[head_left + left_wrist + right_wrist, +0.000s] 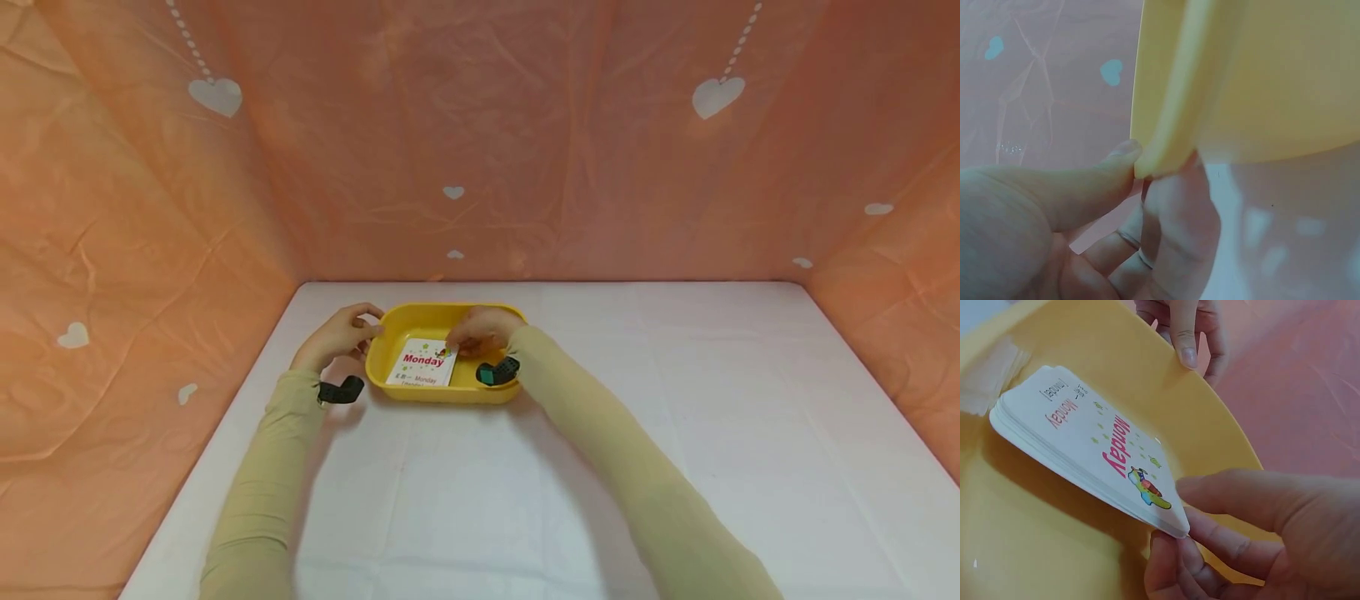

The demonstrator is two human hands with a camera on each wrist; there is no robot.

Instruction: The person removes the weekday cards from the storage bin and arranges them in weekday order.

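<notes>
A yellow plastic basin [442, 396] stands on the white table toward its far left part. My left hand [341, 335] pinches the basin's left rim between thumb and fingers, as the left wrist view shows with the yellow rim [1169, 125] between them. Inside the basin, my right hand [480, 327] grips one corner of a stack of white flashcards [1072, 440], thumb on top and fingers beneath. The top card reads "Monday" in red, with a small cartoon picture near the held corner. In the right wrist view the stack is tilted, its gripped corner raised over the basin floor.
A pale, translucent piece [1000, 375] lies beside the cards within the basin. Orange cloth [525, 150] with white hearts hangs behind and on both sides of the white-covered table [675, 375]. A black wrist camera [341, 390] sits at the left wrist.
</notes>
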